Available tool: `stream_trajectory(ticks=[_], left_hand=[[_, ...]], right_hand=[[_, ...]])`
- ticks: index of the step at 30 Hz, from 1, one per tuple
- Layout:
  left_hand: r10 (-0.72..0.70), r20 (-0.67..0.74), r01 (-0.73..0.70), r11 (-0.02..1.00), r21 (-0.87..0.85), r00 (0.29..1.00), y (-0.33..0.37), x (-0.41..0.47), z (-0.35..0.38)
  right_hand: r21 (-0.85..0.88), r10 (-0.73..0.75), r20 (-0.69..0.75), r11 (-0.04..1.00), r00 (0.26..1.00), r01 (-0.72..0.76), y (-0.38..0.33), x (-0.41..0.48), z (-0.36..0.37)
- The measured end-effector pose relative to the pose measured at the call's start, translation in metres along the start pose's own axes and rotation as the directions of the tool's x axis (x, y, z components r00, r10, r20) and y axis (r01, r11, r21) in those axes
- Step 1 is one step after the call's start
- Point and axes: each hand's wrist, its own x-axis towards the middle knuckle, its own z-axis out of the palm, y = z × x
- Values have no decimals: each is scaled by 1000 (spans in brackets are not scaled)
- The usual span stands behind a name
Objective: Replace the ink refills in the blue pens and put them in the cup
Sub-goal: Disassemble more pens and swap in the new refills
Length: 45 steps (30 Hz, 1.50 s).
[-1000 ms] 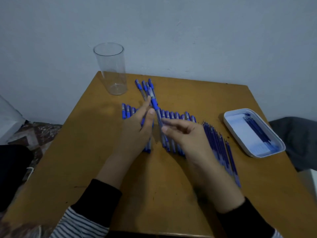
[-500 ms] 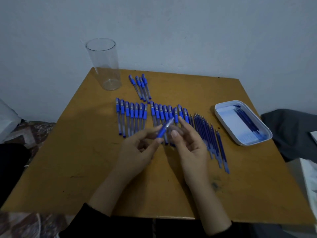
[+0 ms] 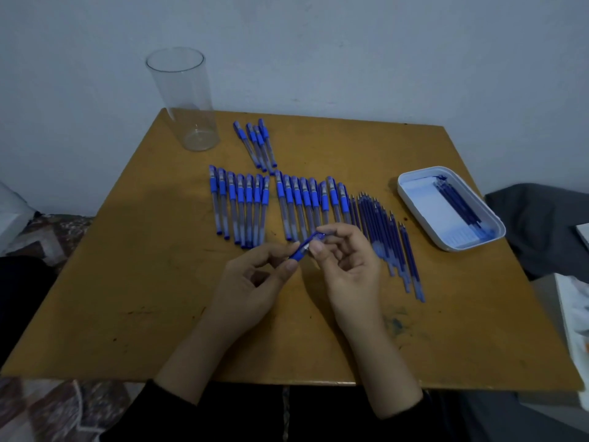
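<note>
Held pen: a blue pen slanted between both hands, above the table.
Left hand: thumb and forefinger pinched its lower end, steadying it.
Right hand: fingertips pinched the upper end, probably to pull it apart; blur hid the joint.
Refills: lay just beside the right hand, within easy reach.
Cup: stood at the far left corner, well apart, holding no pens.
</note>
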Motion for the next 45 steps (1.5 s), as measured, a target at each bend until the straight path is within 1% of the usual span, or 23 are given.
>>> stream_trajectory(ticks=[5,9,12,16,20,23,26,31,35,38,40,43,45], left_hand=[[-21,19,21,1000,-6,1000,1,0,-4],[3,34,-4,1000,15,999,3,1,-5],[56,70,-60,997,50,996,3,2,-7],[49,104,-55,997,58,993,2,5,-9],[94,66,-100,991,93,993,-1,6,-6],[105,61,-110,989,95,993,-4,5,-5],[83,74,-90,991,98,994,-3,6,-5],[62,121,-75,992,104,991,-6,6,-9],[35,72,-43,992,121,997,-3,4,-5],[55,4,-55,990,130,998,0,3,-5],[65,-24,-62,989,133,998,1,1,-6],[59,-59,-50,988,147,997,0,0,-9],[61,-64,-46,977,207,996,-3,-1,-14]], right_hand=[[49,-6,3,999,1000,5,3,0,3],[61,-10,7,998,1000,9,6,0,1],[62,-23,22,998,999,22,6,0,0],[61,-30,20,998,999,29,6,0,-1],[20,-34,34,999,999,33,0,0,0],[-9,-30,2,1000,1000,30,-1,2,1],[-39,-30,-10,999,999,30,3,3,1],[12,-51,-44,999,998,52,1,10,-1],[31,-46,-81,998,996,49,-2,12,0],[50,23,-158,999,987,-15,-8,12,-6],[-15,65,-135,998,989,-67,-11,10,-15],[-217,127,21,969,992,-119,-13,5,-29],[-304,151,95,946,984,-116,-13,0,-35]])
